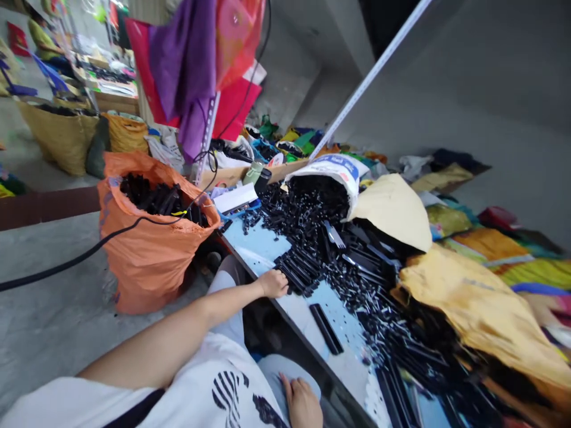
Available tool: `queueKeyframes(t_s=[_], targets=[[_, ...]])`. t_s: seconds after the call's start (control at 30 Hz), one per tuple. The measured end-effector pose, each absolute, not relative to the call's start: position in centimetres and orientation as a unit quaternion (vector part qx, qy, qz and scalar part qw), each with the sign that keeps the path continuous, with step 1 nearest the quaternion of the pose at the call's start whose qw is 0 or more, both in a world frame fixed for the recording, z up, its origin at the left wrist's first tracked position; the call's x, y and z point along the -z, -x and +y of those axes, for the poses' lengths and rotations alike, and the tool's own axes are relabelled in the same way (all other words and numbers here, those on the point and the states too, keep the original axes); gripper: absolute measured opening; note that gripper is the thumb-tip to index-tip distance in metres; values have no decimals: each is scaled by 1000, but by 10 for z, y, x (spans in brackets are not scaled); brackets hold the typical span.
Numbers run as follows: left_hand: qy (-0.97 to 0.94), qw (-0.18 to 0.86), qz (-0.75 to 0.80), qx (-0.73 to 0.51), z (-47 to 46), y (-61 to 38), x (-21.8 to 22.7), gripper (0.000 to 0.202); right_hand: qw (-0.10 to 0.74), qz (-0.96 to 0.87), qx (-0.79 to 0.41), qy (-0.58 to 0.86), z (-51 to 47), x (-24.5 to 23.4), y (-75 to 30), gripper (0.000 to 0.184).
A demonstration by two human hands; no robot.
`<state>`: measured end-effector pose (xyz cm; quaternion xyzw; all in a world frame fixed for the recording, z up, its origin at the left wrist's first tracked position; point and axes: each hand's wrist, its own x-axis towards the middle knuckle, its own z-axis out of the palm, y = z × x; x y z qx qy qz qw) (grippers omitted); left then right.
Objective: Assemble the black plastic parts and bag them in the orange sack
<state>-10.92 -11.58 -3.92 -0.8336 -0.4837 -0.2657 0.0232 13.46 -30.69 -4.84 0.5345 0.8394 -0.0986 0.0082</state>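
My left hand (274, 284) is at the near edge of the work table, its fingers curled at the end of a row of long black plastic strips (298, 270). Its fingertips are partly hidden against the strips. Low in the view, my right hand (304, 405) rests by my lap with the thumb apart from the fingers, holding nothing visible. Between the hands, a separate black plastic bar (326, 329) lies on the pale blue tabletop (294, 309). Beyond it spreads a heap of small black plastic parts (307, 214).
A white sack (328, 169) and yellow sacks (482, 303) spill black parts along the table's far side. An orange sack (151, 261) of black pieces stands left, crossed by a black cable (89, 257). Colored cloths (187, 65) hang from a metal post. A person (42, 38) sits far back.
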Motion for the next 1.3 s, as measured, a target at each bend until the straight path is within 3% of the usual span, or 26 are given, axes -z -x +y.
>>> queueKeyframes(t_s=[0.13,0.37,0.47,0.6,0.77,0.9,0.97,1.03,1.2,1.3], targets=[[831,17,-486,269,-117,110,38,25,18,758,150,-634,-317,35,-133,57],[827,-4,-487,282,-120,112,35,24,78,783,247,-565,-333,15,-131,50],[836,-15,-473,277,-119,113,32,25,-17,790,196,-581,-286,0,-128,46],[861,-26,-436,261,-118,116,23,22,-149,750,22,-644,-198,-16,-135,40],[875,-63,-413,245,-119,118,17,23,-15,748,15,-663,-135,-18,-148,47],[851,-145,-417,285,-129,101,7,29,-9,739,-14,-674,-133,-24,-142,31],[817,-210,-420,334,-135,85,-2,31,-22,725,25,-688,-137,-29,-136,23],[777,-277,-426,373,-140,68,-11,32,-55,715,105,-689,-140,-32,-129,29],[696,-357,-471,408,-143,42,-23,36,-290,675,382,-561,-143,-34,-121,59],[698,-364,-471,398,-139,42,-28,36,-368,575,541,-491,-144,-28,-121,64]])
